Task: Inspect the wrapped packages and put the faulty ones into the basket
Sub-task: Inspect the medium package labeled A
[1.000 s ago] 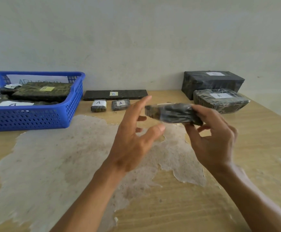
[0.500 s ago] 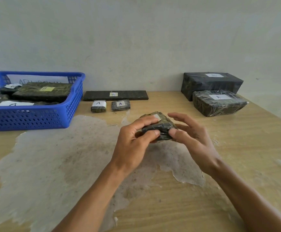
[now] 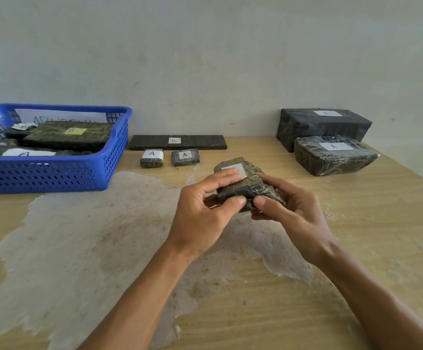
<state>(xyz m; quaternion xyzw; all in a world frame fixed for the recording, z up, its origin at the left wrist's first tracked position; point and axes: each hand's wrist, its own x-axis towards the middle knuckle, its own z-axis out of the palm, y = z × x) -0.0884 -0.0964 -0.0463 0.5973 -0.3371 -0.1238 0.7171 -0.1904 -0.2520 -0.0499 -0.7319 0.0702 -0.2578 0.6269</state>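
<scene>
Above the middle of the table [image 3: 356,248], two hands hold one small dark package [image 3: 245,184] off the wood. On the left hand [image 3: 200,213], the fingers lie across its white label and the thumb curls under its near edge. On the right hand [image 3: 291,210], the thumb presses the near edge and the fingers curl around the far side. At the far left sits a blue basket [image 3: 79,173] with wrapped packages inside. Beside the basket, by the wall, lie a long flat package [image 3: 200,142] marked B and two little ones [image 3: 152,158] marked A. At the far right sit two big dark packages [image 3: 331,157], one behind the other.
</scene>
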